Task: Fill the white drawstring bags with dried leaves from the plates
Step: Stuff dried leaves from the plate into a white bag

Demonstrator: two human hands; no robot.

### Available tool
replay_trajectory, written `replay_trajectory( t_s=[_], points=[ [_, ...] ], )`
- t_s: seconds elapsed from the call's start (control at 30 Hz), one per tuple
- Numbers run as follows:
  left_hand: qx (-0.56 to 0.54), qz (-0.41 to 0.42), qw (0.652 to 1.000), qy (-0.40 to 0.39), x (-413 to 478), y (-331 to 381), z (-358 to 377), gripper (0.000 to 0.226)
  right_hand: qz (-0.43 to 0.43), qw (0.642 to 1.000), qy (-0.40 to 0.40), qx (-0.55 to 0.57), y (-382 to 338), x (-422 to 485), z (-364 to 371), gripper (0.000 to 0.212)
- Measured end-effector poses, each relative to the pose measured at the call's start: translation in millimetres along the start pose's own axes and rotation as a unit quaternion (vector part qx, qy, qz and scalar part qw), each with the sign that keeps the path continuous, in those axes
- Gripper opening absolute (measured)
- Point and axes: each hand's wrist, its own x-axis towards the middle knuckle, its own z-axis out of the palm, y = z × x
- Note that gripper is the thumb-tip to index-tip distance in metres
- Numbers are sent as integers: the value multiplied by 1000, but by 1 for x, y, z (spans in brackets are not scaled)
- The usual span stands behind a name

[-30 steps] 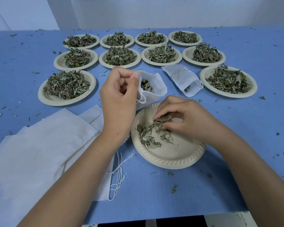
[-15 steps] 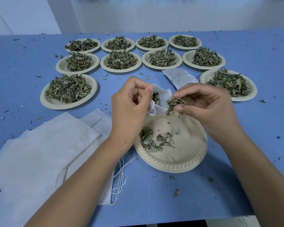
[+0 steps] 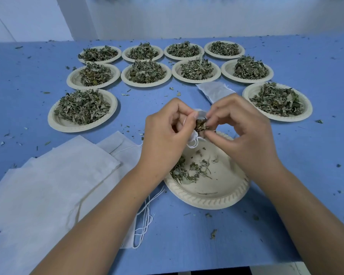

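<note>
A small white cloth drawstring bag point(image 3: 200, 114) hangs above a nearly emptied round beige paper plate point(image 3: 207, 201), its mouth pinched by the left hand point(image 3: 167, 132). The right hand point(image 3: 240, 132) holds a tuft of dried green leaves point(image 3: 201, 124) in its fingertips at the opening. A stack of flat white bags point(image 3: 58, 185) lies to the left on the blue table point(image 3: 306, 155). Ten heaped paper plates point(image 3: 81, 129) stand beyond.

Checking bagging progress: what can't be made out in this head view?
Head view:
Small white drawstring bag: mostly behind left hand, right hand, dried leaves; fill level hidden.
Second white cloth bag: near end behind right hand.
Flat white bag stack: cut off by frame edges; count unclear.
</note>
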Motion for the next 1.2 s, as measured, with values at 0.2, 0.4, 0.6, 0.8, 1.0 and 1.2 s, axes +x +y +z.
replay_trajectory(
  t_s=[0.2, 0.4, 0.6, 0.8, 1.0, 1.2],
  points=[
    [15, 2, 1000, -22, -2, -2, 3, 14, -83, 981, -117, -133, 8, -5, 12, 16],
    [-23, -28, 999, 29, 2, 1, -3, 19, -107, 981, -33, -161, 5, 1, -7, 30],
    [-36, -25, 999, -7, 0, 3, -2, 17, 9, 979, -170, -110, 3, -2, 0, 41],
    [-37, -45, 997, 54, 3, 0, -5, 15, 189, 975, -104, 51, 12, 4, -22, 51],
    [-17, -27, 998, 53, 2, 1, -4, 16, 261, 894, -349, 105, 5, -2, -2, 56],
    [-15, -28, 997, 64, 4, 1, -6, 17, 214, 912, -340, 86, 5, -2, -1, 27]
  ],
)
